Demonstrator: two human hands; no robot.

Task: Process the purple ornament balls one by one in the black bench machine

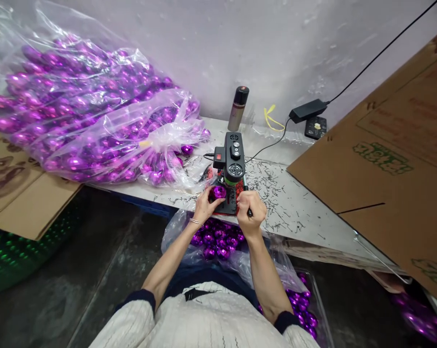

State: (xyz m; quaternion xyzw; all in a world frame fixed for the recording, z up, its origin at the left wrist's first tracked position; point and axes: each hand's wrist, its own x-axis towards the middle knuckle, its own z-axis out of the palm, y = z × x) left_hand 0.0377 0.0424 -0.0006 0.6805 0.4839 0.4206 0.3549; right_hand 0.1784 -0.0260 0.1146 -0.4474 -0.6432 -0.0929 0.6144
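A shiny purple ornament ball [218, 192] is gripped between the thumb and fingers of my left hand [204, 205], at the front of a small black bench machine [234, 154]. My right hand [252, 209] is wrapped round the machine's black lever handle [249, 212] on its right side. The machine's head, with round vents and a red switch, stands above the ball. Whether the ball touches the head is hard to see. Below both hands, several purple balls [218, 239] lie in an open plastic bag on my lap.
A large clear bag of purple balls [91, 111] fills the left of the table [276, 193]. Black scraps litter the tabletop. Behind the machine stand a spray can [238, 108] and a power adapter [308, 110]. A cardboard box [385, 154] leans at right.
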